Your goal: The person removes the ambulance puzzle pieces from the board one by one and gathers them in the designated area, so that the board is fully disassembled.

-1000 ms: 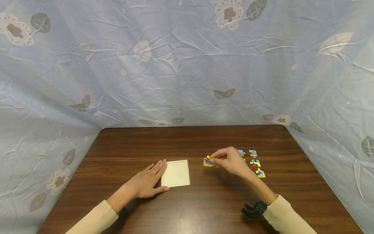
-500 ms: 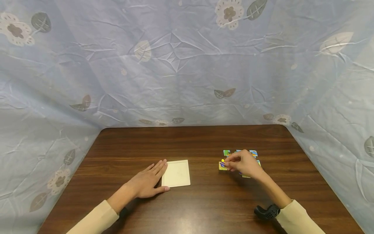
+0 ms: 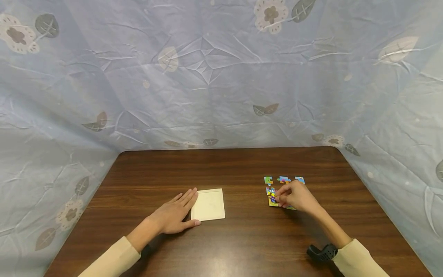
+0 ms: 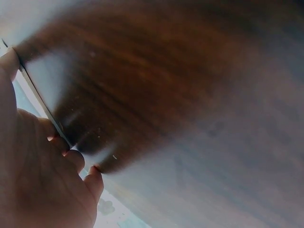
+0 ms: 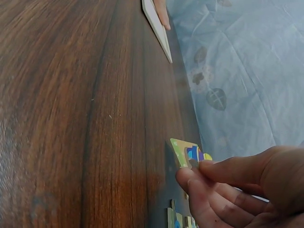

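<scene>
My right hand (image 3: 298, 198) pinches a yellow jigsaw piece (image 3: 272, 201) with a purple and blue picture between thumb and fingertips. In the right wrist view the piece (image 5: 183, 151) stands tilted, a little off the table. Behind it in the head view lies another jigsaw piece (image 3: 269, 191), and several more lie partly hidden by the hand. My left hand (image 3: 174, 213) rests flat with straight fingers along the left edge of a cream square puzzle tray (image 3: 209, 206). The left wrist view shows these fingertips (image 4: 74, 159) at the tray's edge.
Jigsaw pieces in a back row include a green one (image 3: 268, 179), a blue and pink one (image 3: 283, 179) and a blue one (image 3: 300, 179). The brown wooden table (image 3: 221, 250) meets a flowered cloth (image 3: 207, 96) at its back and sides.
My right hand has moved right and slightly toward me, carrying the jigsaw piece from near the tray to the group of pieces. My left hand and the tray have stayed put.
</scene>
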A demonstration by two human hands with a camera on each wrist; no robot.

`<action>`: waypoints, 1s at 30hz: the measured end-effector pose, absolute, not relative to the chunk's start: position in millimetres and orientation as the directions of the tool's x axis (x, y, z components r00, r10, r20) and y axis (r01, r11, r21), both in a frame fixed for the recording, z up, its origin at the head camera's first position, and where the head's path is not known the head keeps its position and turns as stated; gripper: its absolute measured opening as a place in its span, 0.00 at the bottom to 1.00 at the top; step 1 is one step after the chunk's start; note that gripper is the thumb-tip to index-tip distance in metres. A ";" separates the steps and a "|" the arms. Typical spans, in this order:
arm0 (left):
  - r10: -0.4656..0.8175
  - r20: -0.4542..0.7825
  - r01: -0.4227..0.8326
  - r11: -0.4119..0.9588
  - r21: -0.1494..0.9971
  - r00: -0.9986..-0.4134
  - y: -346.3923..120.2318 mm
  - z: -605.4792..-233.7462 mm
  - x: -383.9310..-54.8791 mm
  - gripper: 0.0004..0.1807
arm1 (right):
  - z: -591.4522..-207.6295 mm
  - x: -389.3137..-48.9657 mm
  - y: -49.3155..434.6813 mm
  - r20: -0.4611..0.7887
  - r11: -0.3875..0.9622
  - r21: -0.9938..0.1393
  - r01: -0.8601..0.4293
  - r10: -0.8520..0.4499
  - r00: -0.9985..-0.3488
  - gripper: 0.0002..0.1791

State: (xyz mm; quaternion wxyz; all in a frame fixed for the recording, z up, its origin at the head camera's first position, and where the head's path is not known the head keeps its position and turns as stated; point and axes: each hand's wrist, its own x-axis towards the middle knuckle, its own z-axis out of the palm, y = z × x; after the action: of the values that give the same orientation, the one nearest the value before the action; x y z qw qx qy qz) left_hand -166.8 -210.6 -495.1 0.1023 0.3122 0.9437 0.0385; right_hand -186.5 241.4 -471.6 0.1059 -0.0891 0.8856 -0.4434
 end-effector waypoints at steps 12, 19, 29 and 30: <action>0.600 -0.165 0.585 0.800 0.131 -0.783 -211.7 -495.0 -171.1 0.55 | -469.9 -193.7 237.9 -0.150 0.636 -0.771 -0.031 -0.229 -0.962 0.04; 0.602 -0.171 0.586 0.798 0.139 -0.780 -212.2 -495.2 -173.5 0.55 | -467.6 -195.7 233.3 -0.151 0.701 -0.710 -0.062 -0.237 -0.960 0.04; 0.605 -0.169 0.589 0.796 0.137 -0.778 -213.3 -495.3 -175.4 0.55 | -467.8 -199.3 227.3 -0.181 0.739 -0.672 -0.040 -0.217 -0.959 0.06; 0.606 -0.168 0.590 0.796 0.138 -0.778 -213.3 -495.4 -175.3 0.55 | -467.7 -199.2 226.8 -0.182 0.741 -0.670 -0.040 -0.216 -0.959 0.06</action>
State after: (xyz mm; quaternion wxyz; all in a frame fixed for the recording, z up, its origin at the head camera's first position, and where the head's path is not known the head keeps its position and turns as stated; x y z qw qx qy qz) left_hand -175.3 -213.3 -495.4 0.1022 0.3173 0.9420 0.0387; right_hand -199.2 226.8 -467.7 0.1250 -0.0692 0.9247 -0.3528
